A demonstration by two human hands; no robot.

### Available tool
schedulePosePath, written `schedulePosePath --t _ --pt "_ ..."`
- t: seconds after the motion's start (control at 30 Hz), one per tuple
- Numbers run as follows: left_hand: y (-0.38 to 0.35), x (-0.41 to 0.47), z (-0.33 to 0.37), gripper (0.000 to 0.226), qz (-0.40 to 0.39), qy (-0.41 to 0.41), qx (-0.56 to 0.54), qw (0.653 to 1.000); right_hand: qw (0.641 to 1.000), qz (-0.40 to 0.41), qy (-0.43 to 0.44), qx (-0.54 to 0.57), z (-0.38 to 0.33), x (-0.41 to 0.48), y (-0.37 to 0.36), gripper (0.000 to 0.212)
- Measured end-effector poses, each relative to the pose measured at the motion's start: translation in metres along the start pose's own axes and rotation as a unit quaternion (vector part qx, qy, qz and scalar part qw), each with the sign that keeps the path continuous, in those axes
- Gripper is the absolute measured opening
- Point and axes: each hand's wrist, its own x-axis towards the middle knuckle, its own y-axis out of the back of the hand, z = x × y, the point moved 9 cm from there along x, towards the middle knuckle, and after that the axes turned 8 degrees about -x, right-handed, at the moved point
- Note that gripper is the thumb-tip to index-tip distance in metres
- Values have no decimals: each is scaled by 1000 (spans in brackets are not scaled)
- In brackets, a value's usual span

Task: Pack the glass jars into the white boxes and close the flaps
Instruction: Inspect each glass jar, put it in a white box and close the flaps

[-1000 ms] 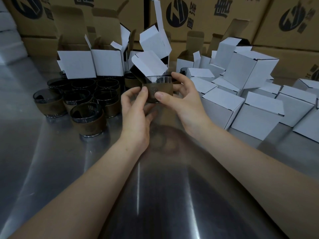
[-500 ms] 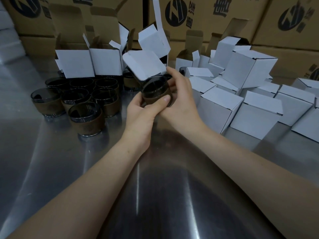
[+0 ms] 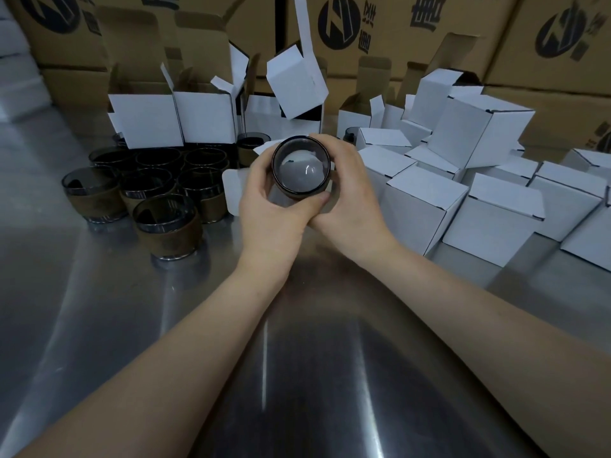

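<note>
**Trainee:** From where you stand, what is being held, and how?

**Observer:** One glass jar (image 3: pixel 300 168), raised above the metal table (image 3: pixel 297 375), mouth tipped toward the person. The left hand (image 3: pixel 274 209) grips it from the left and beneath. Its fingers curl up the side and its thumb lies along the brown sleeve under the rim. The right hand (image 3: pixel 352 190) is curled round the right side, fingers hooked over the top.

**Trainee:** Why two hands?

**Observer:** My reading is that the jar is going base-first into a white box (image 3: pixel 231 190) held behind it. A rounded flap of that box sticks out left of the left hand. A sliver of white shows between the jar and the right palm. The right hand therefore appears to clamp the box wall while the left feeds the jar in. The box body is hidden, so how deep the jar sits cannot be told.

**Trainee:** Status of the other containers?

**Observer:**
- **Left:** a cluster of unpacked jars (image 3: pixel 167 226), standing mouth-up and touching one another, with nothing visible inside.
- **Behind them:** open boxes (image 3: pixel 145 122), upright with flaps raised. Their contents are not visible from this angle.
- **Right:** closed boxes (image 3: pixel 426 206), flaps tucked, piled loosely against each other. They are presumably filled, but this is not verifiable.
- **Rear:** brown cartons (image 3: pixel 390 14).

**Trainee:** Next requirement?

**Observer:** Seat the jar fully, then fold the side tabs before the main flap. This is glass above steel, so both grips should be firm until closure.
</note>
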Motion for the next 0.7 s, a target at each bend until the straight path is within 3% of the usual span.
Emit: schedulePosePath --t 0.3,0.47,0.6,0.7 --pt "-3 -3 8 68 -17 -28 29 999 1000 -5 22 22 -5 0 4 71" --pt "-5 -5 -6 35 -20 92 -96 991 971 -92 -105 195 16 -1 -11 84" --pt "-15 -10 -24 60 -56 207 -206 955 946 -95 -170 261 23 -3 -16 81" --pt "-24 -14 -33 68 -76 266 -298 914 959 -66 -154 229 15 -2 -12 69"
